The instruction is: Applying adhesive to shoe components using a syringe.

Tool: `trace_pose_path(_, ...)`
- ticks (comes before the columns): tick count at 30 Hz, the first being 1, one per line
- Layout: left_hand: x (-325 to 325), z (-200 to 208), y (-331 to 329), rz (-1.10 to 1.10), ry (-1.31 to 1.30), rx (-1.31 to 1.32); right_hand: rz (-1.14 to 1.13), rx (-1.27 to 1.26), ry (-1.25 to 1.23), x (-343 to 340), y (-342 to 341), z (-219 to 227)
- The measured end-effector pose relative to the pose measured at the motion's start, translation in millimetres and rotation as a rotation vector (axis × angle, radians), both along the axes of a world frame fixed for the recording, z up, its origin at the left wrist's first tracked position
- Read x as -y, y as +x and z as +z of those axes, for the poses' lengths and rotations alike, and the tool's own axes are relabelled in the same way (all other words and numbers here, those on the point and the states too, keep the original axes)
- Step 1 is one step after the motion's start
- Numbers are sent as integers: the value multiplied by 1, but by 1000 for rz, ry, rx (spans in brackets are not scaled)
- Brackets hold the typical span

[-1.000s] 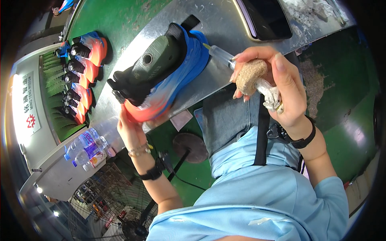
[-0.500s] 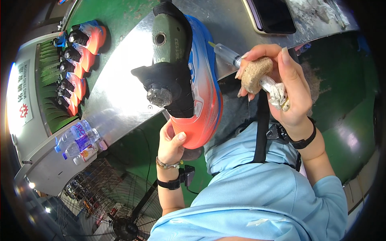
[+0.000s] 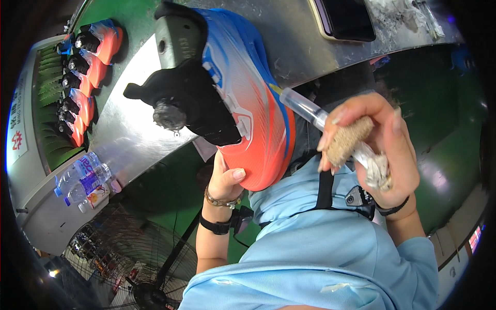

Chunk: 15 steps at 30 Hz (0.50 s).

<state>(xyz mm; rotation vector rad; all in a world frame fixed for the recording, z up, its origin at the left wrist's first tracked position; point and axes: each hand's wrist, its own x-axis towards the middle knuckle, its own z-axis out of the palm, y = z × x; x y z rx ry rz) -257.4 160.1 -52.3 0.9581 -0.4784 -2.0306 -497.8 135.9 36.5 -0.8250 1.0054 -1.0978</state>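
My left hand (image 3: 226,181) grips the toe of a sneaker (image 3: 263,124), thumb on top and the other fingers hidden underneath. The shoe fades from blue at the heel to orange at the toe. A dark green shoe last (image 3: 178,44) fills its opening, and the black tongue (image 3: 206,103) is folded out, with a clear round knob (image 3: 170,114) on it. In my right hand (image 3: 400,150) is a clear syringe (image 3: 305,108), its yellowish tip at the shoe's side near the sole edge; contact is unclear. The same hand holds a tan crumbly block (image 3: 349,142) and a white crumpled wad (image 3: 377,169).
Several similar shoes (image 3: 98,70) stand in a row on the bench (image 3: 139,108) at the far left. Plastic bottles (image 3: 85,178) lie at the left, above a floor fan (image 3: 129,263). A phone (image 3: 343,19) rests on the metal surface at the back right.
The shoe has rolled leftward, turning more of its right side up. My right hand has moved right and down, and the syringe with it. Both hands keep their holds.
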Motion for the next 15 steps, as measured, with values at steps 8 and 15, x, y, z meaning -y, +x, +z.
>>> trace_pose_path(8,25,-14,-62,-89,139,-504,-60,-17,-217,-23,-24,23)
trace_pose_path(15,56,-20,-105,-174,-22,-455,-136,-57,-319,-31,-39,26)
